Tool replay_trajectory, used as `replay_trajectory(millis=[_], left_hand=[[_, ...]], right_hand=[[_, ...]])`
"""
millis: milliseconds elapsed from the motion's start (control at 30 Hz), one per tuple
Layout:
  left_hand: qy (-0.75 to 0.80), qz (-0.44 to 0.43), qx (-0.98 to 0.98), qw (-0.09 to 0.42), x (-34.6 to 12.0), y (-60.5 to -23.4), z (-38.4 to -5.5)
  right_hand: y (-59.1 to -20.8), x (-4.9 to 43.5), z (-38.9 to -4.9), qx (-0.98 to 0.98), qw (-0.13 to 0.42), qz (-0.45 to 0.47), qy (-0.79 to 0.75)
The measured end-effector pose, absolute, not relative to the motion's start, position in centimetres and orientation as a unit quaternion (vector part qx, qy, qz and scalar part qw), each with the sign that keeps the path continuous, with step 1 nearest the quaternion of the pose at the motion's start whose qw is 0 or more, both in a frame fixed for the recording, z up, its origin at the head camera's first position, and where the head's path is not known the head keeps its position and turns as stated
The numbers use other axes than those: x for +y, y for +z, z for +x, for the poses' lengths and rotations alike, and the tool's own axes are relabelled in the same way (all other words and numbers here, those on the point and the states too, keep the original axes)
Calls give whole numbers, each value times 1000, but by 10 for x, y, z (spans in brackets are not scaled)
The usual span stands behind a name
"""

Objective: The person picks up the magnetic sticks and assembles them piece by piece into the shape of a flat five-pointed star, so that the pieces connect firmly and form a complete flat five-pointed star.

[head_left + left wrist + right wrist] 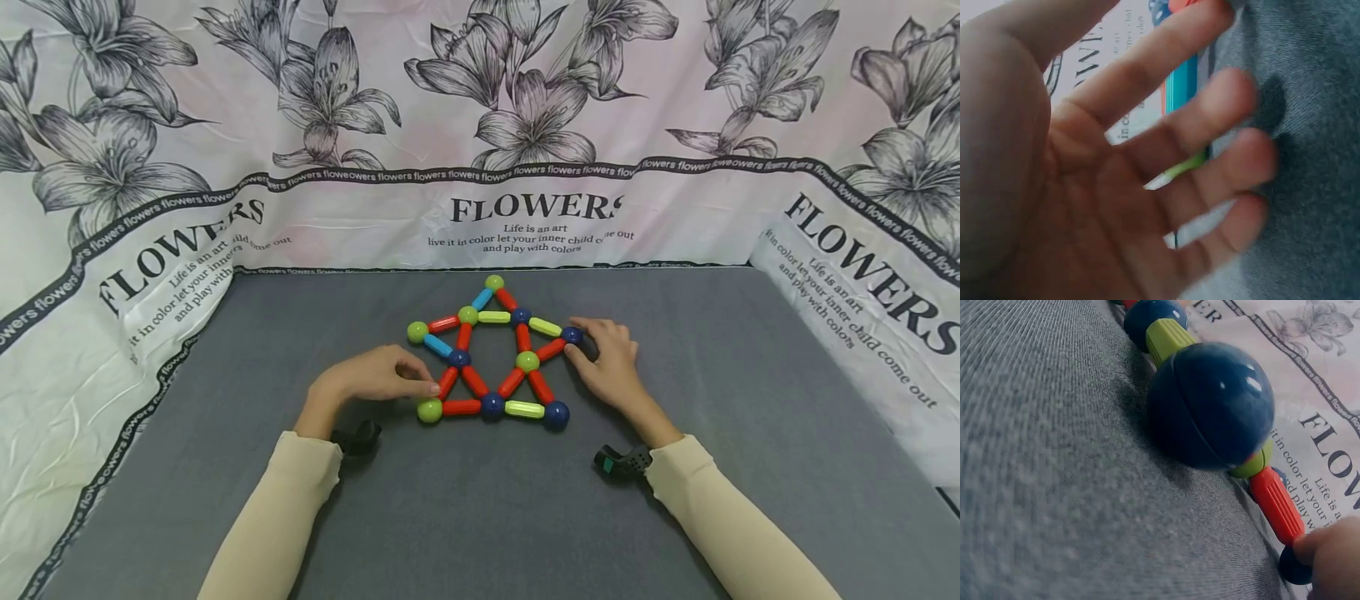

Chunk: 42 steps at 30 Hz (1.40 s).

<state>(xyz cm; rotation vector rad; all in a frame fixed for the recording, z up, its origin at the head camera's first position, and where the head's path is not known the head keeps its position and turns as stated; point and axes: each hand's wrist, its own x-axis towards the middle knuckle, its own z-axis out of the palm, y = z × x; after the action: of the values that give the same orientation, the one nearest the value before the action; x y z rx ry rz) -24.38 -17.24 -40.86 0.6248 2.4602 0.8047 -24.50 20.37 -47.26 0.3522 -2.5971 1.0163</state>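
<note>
A flat figure of magnetic rods and balls (pixel 473 382) lies on the grey cloth, with triangles around an inner ring. My left hand (pixel 378 373) is at its lower left, fingertips against a red rod (pixel 447 382) above a green ball (pixel 430 411). In the left wrist view its fingers are spread and gently bent, and the thumb tip is out of frame. On the right, my right hand (pixel 611 358) pinches the dark blue ball (pixel 572 335) at the outer corner between thumb and forefinger. A fingertip (pixel 1329 550) there touches the end of a red rod (pixel 1277 503).
A grey cloth (pixel 480 500) covers the table. Behind it and along the sides hangs a white flower-printed sheet (pixel 360 217) with dark lettering. Another dark blue ball (pixel 556 415) forms the figure's lower right corner. Both wrists wear dark bands (pixel 622 462).
</note>
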Motion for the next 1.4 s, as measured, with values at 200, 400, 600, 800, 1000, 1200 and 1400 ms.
replay_trajectory(millis=[200, 400, 600, 800, 1000, 1200, 1400], left_hand=[[292, 200, 934, 52, -178, -415, -248], [246, 239, 938, 46, -154, -423, -245], [225, 256, 939, 50, -135, -424, -234], [221, 282, 932, 62, -126, -425, -231], [219, 284, 930, 82, -125, -425, -231], [226, 280, 928, 100, -128, -424, -231], [232, 274, 926, 119, -128, -423, -231]], right_hand=[[-474, 202, -245, -905, 196, 119, 359], [-470, 195, -241, -886, 189, 257, 337], [-468, 189, -235, -888, 143, 322, 294], [-463, 185, -232, -881, 135, 356, 281], [-459, 183, -231, -884, 125, 376, 248], [-456, 183, -230, -883, 116, 375, 259], [-456, 184, -230, -880, 109, 373, 272]])
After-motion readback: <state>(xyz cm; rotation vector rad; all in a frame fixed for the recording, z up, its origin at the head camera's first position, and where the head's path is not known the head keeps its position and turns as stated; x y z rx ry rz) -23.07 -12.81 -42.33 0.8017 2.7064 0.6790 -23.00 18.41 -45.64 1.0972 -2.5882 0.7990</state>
